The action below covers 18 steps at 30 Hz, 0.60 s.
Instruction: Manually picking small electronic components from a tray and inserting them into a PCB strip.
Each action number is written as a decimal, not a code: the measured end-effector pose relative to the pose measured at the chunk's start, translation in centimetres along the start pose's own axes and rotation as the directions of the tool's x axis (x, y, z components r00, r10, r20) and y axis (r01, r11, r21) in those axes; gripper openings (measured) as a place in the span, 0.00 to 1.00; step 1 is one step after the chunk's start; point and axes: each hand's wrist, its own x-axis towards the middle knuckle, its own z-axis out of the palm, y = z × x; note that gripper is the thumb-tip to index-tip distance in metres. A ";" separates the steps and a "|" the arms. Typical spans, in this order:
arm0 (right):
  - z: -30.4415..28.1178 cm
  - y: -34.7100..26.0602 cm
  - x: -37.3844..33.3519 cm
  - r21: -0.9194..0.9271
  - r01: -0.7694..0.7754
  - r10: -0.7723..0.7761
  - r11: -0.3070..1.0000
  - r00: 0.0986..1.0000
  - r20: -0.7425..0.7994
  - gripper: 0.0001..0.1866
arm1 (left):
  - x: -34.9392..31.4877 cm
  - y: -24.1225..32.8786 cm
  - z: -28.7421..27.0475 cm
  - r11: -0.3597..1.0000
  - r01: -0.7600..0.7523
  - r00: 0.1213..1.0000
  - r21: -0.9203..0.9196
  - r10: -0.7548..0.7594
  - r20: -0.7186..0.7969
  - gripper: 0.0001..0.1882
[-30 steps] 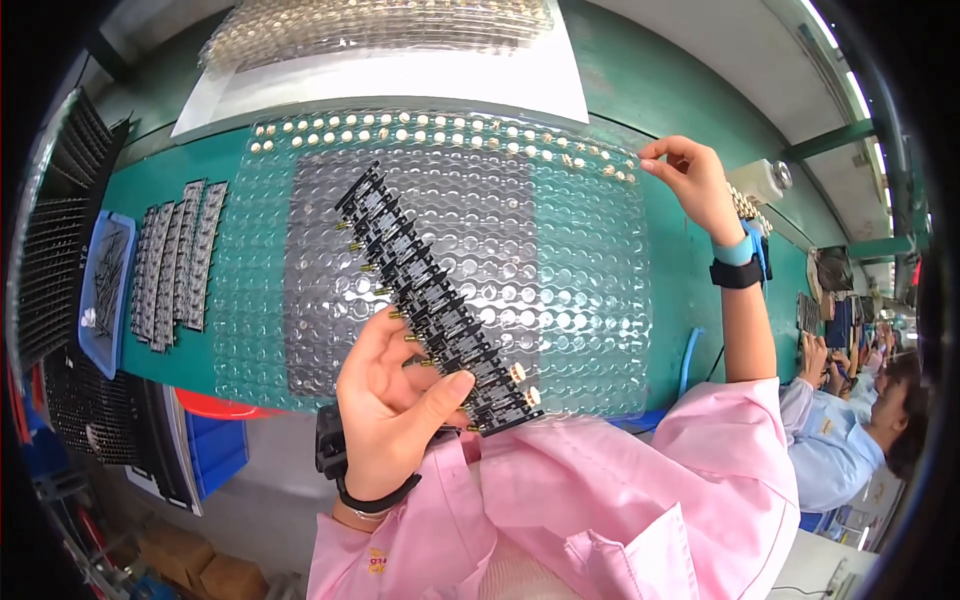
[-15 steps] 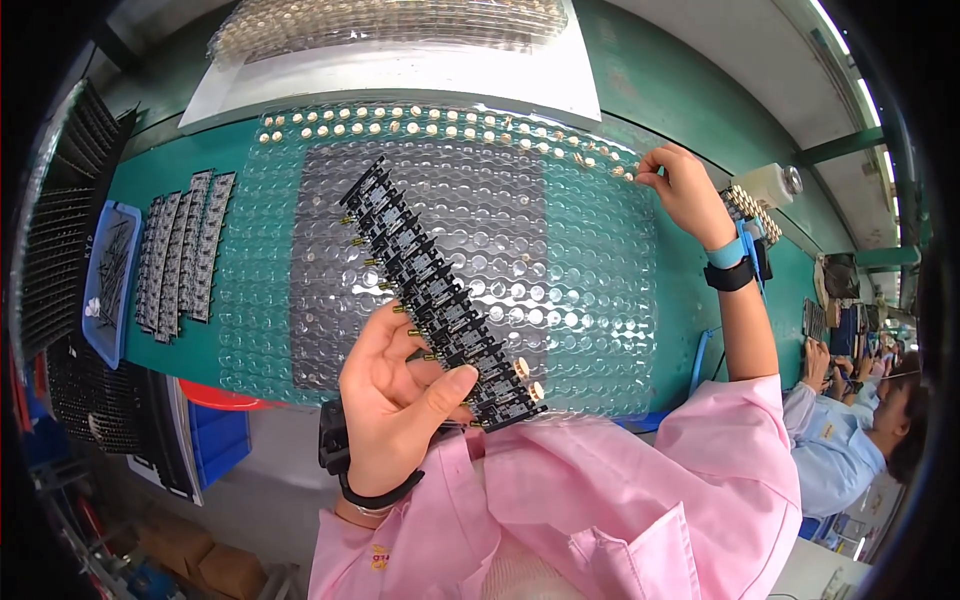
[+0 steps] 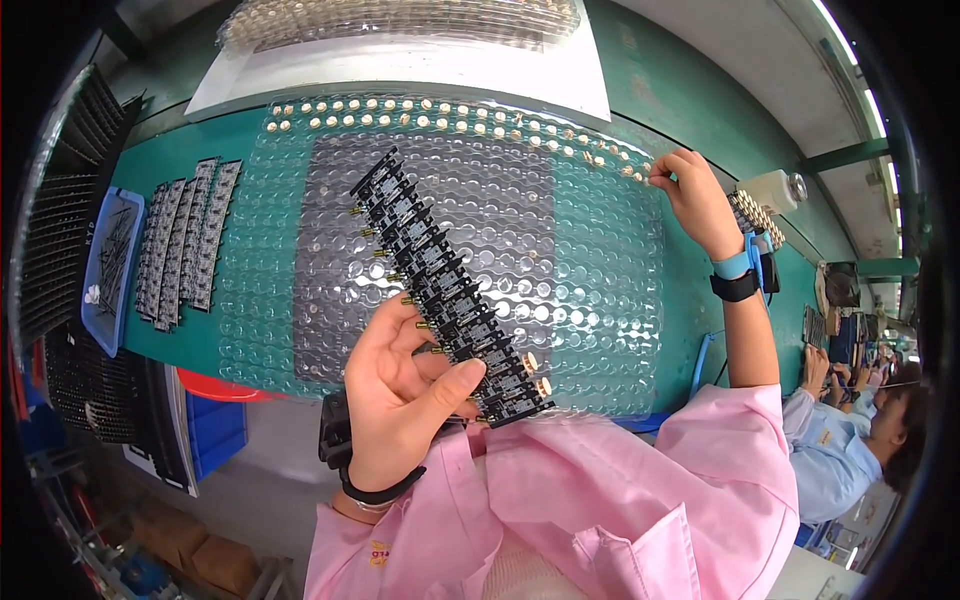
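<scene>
My left hand is closed on the lower part of a long black circuit board panel, held tilted. Brass-coloured connectors stick out along the panel's left edge. Two small round cream parts show on its right edge, near the bottom. A clear plastic blister tray lies beneath, its dimples in rows. Two rows of similar round parts sit along its far side. At the right end of those rows my right hand pinches thumb and finger together; whatever is between the fingertips is too small to make out.
At the left lie several more board panels, beside a blue bin of thin dark pieces. Stacked clear trays rest on a white board at the back. A white bottle stands at right. Co-workers sit farther right.
The panel and my left hand have shifted slightly right in view. My right hand stays at the right end of the rows, its fingertips still pinched.
</scene>
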 end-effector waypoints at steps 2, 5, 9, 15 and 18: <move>0.3 0.0 0.0 -0.016 0.006 -0.006 1.000 1.000 -0.003 0.04 | 0.0 0.0 0.1 1.000 -0.005 1.000 -0.009 0.005 -0.001 0.24; 0.7 -0.1 0.0 -0.080 0.069 -0.073 0.994 0.996 -0.042 0.04 | 0.0 0.1 0.0 1.000 -0.005 1.000 -0.007 0.005 0.002 0.24; -0.8 -1.1 -0.1 0.187 -0.109 0.103 0.976 0.994 0.044 0.02 | 0.1 0.1 0.1 1.000 0.004 1.000 -0.004 -0.004 0.017 0.24; -2.1 -6.9 -0.5 0.783 -0.123 0.014 0.610 0.989 0.145 0.03 | 0.2 -0.2 0.2 1.000 0.018 0.998 0.003 -0.018 0.054 0.24; -3.0 -9.3 -0.8 0.882 -0.141 -0.061 0.450 0.980 0.188 0.05 | 0.3 -0.1 0.5 0.999 0.046 0.997 -0.004 -0.046 0.057 0.24</move>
